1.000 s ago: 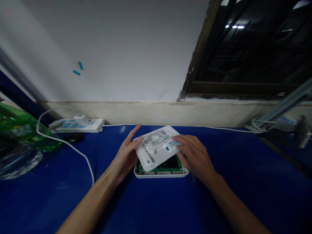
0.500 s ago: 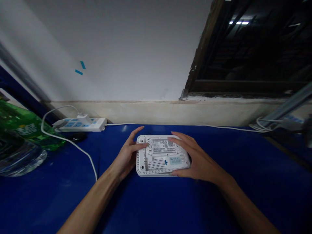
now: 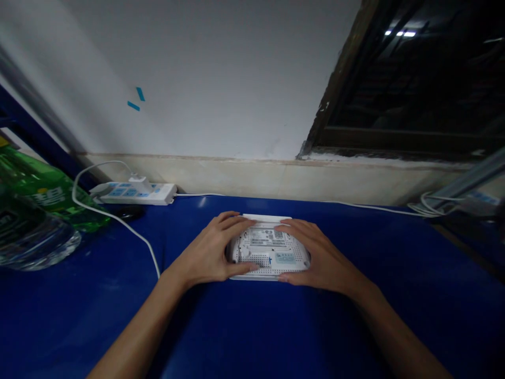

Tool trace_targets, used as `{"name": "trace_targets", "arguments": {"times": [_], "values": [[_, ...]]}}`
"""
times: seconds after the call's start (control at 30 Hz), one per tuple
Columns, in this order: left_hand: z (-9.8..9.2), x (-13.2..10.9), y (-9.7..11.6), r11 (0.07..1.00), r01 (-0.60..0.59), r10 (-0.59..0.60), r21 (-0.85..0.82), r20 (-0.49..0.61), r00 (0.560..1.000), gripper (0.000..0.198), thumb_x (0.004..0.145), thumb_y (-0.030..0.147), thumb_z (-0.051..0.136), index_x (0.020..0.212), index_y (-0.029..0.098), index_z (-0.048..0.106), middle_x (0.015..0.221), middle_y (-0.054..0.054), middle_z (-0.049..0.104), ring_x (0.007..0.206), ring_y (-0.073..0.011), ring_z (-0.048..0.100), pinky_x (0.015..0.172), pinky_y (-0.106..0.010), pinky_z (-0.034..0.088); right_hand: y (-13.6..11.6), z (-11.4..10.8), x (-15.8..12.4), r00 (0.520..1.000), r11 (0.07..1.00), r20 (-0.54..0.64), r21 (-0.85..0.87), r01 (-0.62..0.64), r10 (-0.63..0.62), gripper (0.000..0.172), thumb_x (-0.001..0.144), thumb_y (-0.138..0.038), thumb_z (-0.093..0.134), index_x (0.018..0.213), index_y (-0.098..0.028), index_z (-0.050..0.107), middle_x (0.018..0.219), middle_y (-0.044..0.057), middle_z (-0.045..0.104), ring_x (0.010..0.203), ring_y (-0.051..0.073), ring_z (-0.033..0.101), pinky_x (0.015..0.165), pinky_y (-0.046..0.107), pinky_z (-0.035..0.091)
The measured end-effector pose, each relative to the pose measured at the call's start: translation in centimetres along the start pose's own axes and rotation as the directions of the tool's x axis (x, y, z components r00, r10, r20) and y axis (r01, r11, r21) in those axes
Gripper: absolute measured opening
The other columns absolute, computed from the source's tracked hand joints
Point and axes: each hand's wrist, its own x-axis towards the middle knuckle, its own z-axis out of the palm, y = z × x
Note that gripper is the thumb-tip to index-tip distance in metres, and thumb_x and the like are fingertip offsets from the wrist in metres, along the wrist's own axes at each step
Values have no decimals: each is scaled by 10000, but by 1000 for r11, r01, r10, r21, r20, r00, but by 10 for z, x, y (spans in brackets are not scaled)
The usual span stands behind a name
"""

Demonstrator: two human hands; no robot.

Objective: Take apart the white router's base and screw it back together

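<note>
A white router (image 3: 272,258) lies on the blue table with its perforated, labelled underside facing up. My left hand (image 3: 215,250) is wrapped round its left end, with the thumb along the near edge and the fingers over the far edge. My right hand (image 3: 315,252) grips the right end the same way. The palms cover both short sides of the router. A white rim of the casing shows beyond the underside panel at the far and near edges.
A white power strip (image 3: 163,195) with a plugged-in adapter (image 3: 141,184) stands by the wall at left. Its white cable (image 3: 134,234) loops over the blue table (image 3: 256,331). Bottles (image 3: 51,195) stand far left, near a small black object (image 3: 129,212). Coiled cable (image 3: 430,208) lies at right.
My left hand has shifted from pointing a finger across the router's left part to wrapping round its left end. My right hand keeps its hold. The camera view has shifted slightly.
</note>
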Motion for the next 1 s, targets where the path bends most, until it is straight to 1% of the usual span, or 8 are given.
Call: {"name": "trace_targets", "arguments": {"times": [0.07,0.13,0.2,0.3,0.43,0.57,0.73,1.0], "values": [[1,-1,-1,1000,-22,22,-9,43,999,810,660,395,921,1406,293,620,1414,-123,617,1343,-431,474,1154,-613,287,0,1,0,999,1000,23,0,-22,22,895,684,-590,847,1452,-284,502,1481,140,531,1339,398,498,1060,624,446],[2,-2,-2,999,-33,32,12,51,998,841,660,420,921,1426,296,598,1427,-129,601,1339,-433,478,1143,-620,303,0,1,-1,999,1000,40,13,-26,26,901,699,-604,836,1468,-300,479,1490,132,519,1341,390,494,1062,623,446],[2,-3,-4,996,-42,37,72,72,997,861,680,471,902,1451,283,568,1441,-133,584,1351,-417,471,1144,-610,319,1,1,-1,999,999,36,38,-9,7,846,757,-587,804,1476,-307,459,1500,128,505,1362,374,476,1079,612,435],[1,-3,-8,980,-65,38,191,137,990,916,704,556,862,1492,255,504,1482,-137,537,1381,-382,449,1153,-589,341,3,1,-1,1000,997,-9,68,26,-26,734,837,-540,755,1462,-296,458,1491,126,508,1391,348,445,1122,590,398],[2,-4,-11,958,-77,37,277,147,988,895,757,561,819,1511,242,456,1485,-121,526,1401,-335,429,1167,-539,367,4,0,0,999,996,-31,89,31,-28,720,833,-539,764,1448,-307,468,1467,106,532,1399,331,429,1146,561,375],[3,-4,-11,962,-37,-1,271,138,990,919,748,560,830,1522,261,435,1481,-112,518,1386,-323,443,1157,-524,393,6,2,-1,1000,994,-24,108,4,-1,765,798,-569,785,1449,-313,475,1471,97,527,1402,329,422,1152,538,373],[3,-3,-9,973,1,-33,231,135,990,939,733,536,851,1530,290,420,1499,-96,495,1367,-310,465,1159,-513,392,9,6,-2,998,989,-5,134,-65,67,820,764,-585,805,1461,-315,467,1494,106,493,1409,347,405,1146,552,372],[3,1,-10,975,46,-76,219,130,989,987,680,528,890,1523,294,432,1482,-89,510,1339,-316,486,1143,-510,405,1,0,2,991,977,-3,171,-130,132,843,738,-546,833,1454,-339,438,1480,84,504,1337,316,476,1094,499,425]]}}
